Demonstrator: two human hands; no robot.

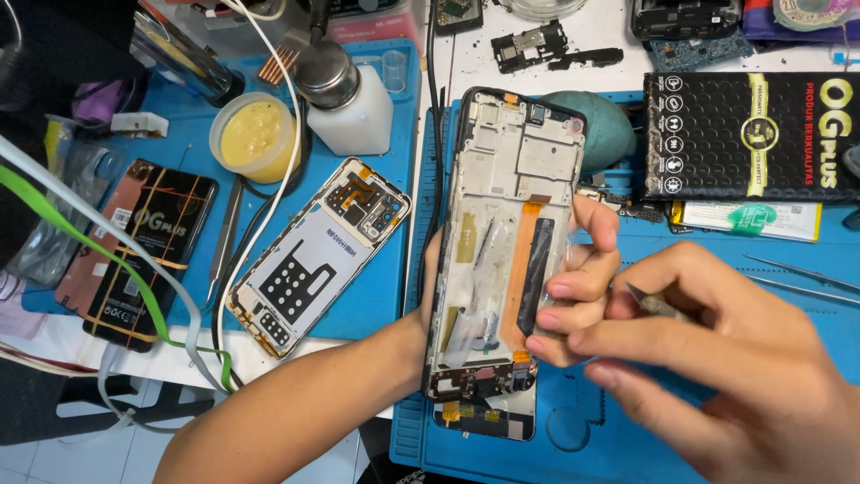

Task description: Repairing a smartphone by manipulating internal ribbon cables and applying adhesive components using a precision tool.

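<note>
My left hand (578, 287) holds an opened phone frame (502, 260) upright over the blue mat, fingers wrapped around its right edge. Inside the frame I see an orange flex strip and a black strip beside it. My right hand (717, 358) is close to the frame's right side, pinching a thin metal tool (652, 303) whose tip points toward my left fingers. A detached white back cover (313, 260) with a camera cutout lies on the mat to the left.
A tub of yellow paste (253, 136), a white pump bottle (351, 100) and tweezers (226, 237) lie at the left. A black flat box (752, 134) sits at the right, metal tweezers (797, 276) below it. A dark packaged phone part (134, 255) lies far left, with cables crossing.
</note>
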